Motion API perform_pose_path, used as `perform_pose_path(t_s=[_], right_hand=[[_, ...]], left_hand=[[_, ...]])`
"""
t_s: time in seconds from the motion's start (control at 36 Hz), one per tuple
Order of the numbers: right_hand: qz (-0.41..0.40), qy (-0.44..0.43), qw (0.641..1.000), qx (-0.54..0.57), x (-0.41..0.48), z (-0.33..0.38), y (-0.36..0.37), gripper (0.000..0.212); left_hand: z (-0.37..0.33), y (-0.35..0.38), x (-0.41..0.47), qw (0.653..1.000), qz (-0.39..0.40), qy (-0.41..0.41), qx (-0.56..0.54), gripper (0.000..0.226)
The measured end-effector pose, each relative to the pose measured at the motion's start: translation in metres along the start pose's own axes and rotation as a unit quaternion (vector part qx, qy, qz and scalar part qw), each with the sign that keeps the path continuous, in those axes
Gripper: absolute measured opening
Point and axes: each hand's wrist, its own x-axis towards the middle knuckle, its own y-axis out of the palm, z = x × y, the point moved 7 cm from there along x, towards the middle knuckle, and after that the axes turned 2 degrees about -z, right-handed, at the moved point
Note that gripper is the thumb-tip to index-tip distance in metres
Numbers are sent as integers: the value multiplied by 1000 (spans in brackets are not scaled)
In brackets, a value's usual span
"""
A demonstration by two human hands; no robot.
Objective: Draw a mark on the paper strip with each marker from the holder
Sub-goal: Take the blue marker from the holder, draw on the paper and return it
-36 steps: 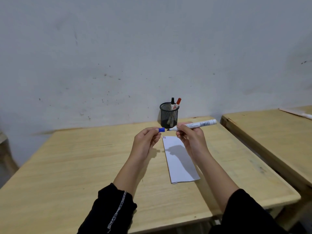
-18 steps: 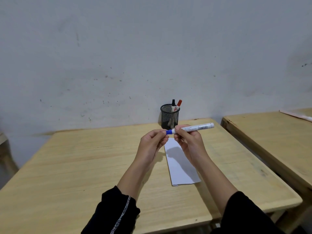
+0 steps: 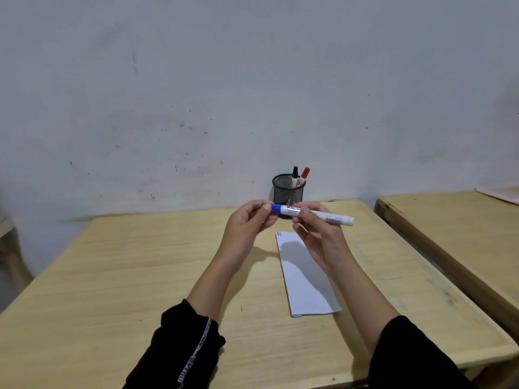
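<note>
I hold a white marker [image 3: 323, 216] with a blue cap [image 3: 276, 208] level in the air above the table. My right hand [image 3: 317, 234] grips its barrel. My left hand [image 3: 250, 223] pinches the blue cap, which sits on the marker's tip. Below lies the white paper strip [image 3: 306, 279], with short blue and red marks at its far left corner. Behind my hands stands a black mesh holder [image 3: 288, 190] with a black-capped marker [image 3: 295, 172] and a red-capped marker [image 3: 305, 173] in it.
The wooden table [image 3: 140, 276] runs back to a grey wall. A second wooden table [image 3: 463, 220] stands close on the right, with a pale sheet at its far edge [image 3: 502, 193]. A narrow gap separates the two tables.
The cap was apart from the bare tip a second ago. My left hand has brought it onto the marker, and the marker's far end has tilted down.
</note>
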Motion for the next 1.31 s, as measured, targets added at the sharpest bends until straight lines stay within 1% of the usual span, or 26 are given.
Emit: perform_pose_path(t_s=[0.06,0.11,0.17,0.25,0.31,0.42,0.53,0.61,0.69,0.75,0.81,0.86,0.92,1.0,1.08,1.14,1.25,1.31], right_hand=[[-21,-1,999,29,3,4,-6,9],[-31,-4,999,23,6,9,-12,11],[-24,-6,1000,-13,10,12,-16,13],[13,-10,997,-75,19,18,-17,15],[39,-10,988,-150,26,22,-16,15],[69,-24,943,-326,41,31,-11,18],[86,-38,896,-434,58,36,-4,18],[93,-51,868,-485,71,35,0,15],[88,-53,865,-492,81,33,1,12],[78,-64,859,-502,89,32,0,11],[58,-77,856,-509,97,33,-4,13],[33,-85,863,-497,108,33,-9,13],[1,-104,867,-488,113,35,-12,12],[-37,-148,868,-473,121,39,-12,11],[-67,-181,872,-449,127,38,-14,9],[-79,-199,874,-437,131,37,-15,8],[-75,-224,857,-459,135,34,-14,6],[-64,-225,845,-481,138,30,-15,10]], left_hand=[[-4,-6,8,1000,-20,7,-15,12],[-9,-11,15,999,-33,12,-26,12],[-14,-11,22,999,-35,20,-27,10],[-23,-8,34,999,-38,35,-16,9],[-30,-4,44,998,-41,47,1,8],[-46,10,63,993,-27,92,75,7],[-57,27,80,978,-4,137,158,6],[-63,42,88,964,16,163,209,7],[-64,53,96,954,39,175,241,7],[-60,55,101,947,53,174,264,12],[-49,50,107,945,54,158,280,19],[-32,39,116,945,38,135,296,22],[-12,30,119,938,27,107,328,18],[26,19,127,922,29,56,382,2],[61,10,133,910,25,12,414,23],[76,9,134,919,19,-13,394,36],[92,17,136,950,16,-18,310,37],[98,22,140,959,24,-10,283,45]])
